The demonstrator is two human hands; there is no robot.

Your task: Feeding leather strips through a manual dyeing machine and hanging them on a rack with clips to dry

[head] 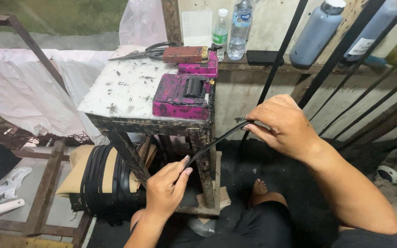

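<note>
Before a stained table (129, 87), left hand (165, 188) and right hand (283, 125) apparently pinch a black strip (214, 142).

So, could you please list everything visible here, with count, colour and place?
strap: 1, black, stretched between both hands
stand: 1, white stained top, centre
pink blocks: 2, magenta, on stand's right side
scissors: 1, dark, stand's far edge
bottles: 2, clear, on ledge
phone: 1, black, on ledge
jugs: 2, grey, ledge at right
strap bundle: 1, black, under stand
left hand: fingers pinch strap's lower end
right hand: fingers hold strap's upper end
</note>
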